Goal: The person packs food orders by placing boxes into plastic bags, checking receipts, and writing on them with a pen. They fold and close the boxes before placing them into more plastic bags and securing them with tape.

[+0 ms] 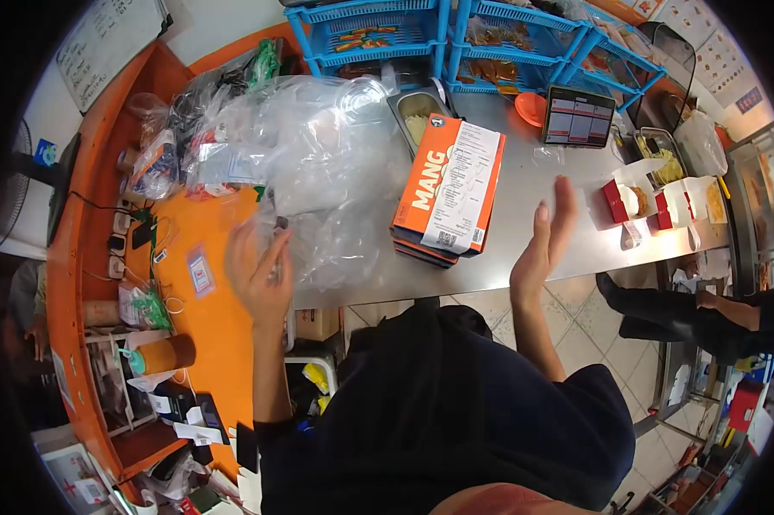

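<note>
"Pinching anything, that left hand (262,279)?"

"Can't tell; fingers curl by clear plastic bags (318,172). Right hand (537,253) spread, near MANG-lettered orange box (428,176) stacked above steel counter (524,167); receipt (468,184) faces up, probably for reading."

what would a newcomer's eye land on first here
Probably the orange box lettered MANG, a receipt across its top, on the steel counter. Next, the shiny heap of clear plastic bags left of it, by the left hand; then the blue plastic racks behind.
</note>
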`<move>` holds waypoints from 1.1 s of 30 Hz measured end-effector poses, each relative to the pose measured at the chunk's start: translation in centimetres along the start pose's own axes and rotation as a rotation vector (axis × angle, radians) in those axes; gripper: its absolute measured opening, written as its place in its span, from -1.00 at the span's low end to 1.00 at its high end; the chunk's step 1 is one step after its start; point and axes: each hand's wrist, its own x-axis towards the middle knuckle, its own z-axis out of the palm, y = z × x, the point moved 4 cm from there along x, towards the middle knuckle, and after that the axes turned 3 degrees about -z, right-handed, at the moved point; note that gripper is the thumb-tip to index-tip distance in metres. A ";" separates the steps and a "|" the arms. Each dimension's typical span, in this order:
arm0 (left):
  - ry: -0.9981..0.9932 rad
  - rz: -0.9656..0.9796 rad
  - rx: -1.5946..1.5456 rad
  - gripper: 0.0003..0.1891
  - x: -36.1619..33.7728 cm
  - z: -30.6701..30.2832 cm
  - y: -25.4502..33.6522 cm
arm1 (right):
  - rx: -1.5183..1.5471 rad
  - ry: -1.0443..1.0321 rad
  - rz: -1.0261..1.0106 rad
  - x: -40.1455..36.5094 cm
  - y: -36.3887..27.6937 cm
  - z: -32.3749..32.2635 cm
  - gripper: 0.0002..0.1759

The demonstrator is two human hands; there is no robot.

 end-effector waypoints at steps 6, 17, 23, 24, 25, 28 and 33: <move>-0.951 -0.239 -0.378 -0.61 -4.5 13.2 -4.2 | 0.167 -1.038 -0.412 -6.5 -6.4 18.6 -0.70; -1.244 0.392 0.265 -0.38 -1.7 9.0 -5.9 | -1.080 -1.293 -0.095 -14.8 9.6 24.0 -0.09; -1.468 -0.427 -0.686 -0.53 7.7 6.5 -1.8 | -0.404 -1.173 -0.271 -8.5 -5.6 18.9 -0.66; -1.477 -0.411 -0.689 -0.53 7.9 7.3 -0.9 | -0.210 -1.045 -0.299 -6.9 -8.4 16.9 -0.72; -1.309 -0.502 -1.197 -0.52 8.4 8.0 1.4 | -0.095 -0.778 -0.339 -5.2 -8.5 14.4 -0.71; -1.109 -0.938 -2.008 -0.30 6.8 12.6 6.2 | -0.228 0.005 -0.155 1.0 -7.2 7.9 -0.47; -1.199 -1.257 -1.551 -0.06 5.2 18.3 10.4 | 0.475 -0.119 0.744 -2.5 5.9 5.9 -0.02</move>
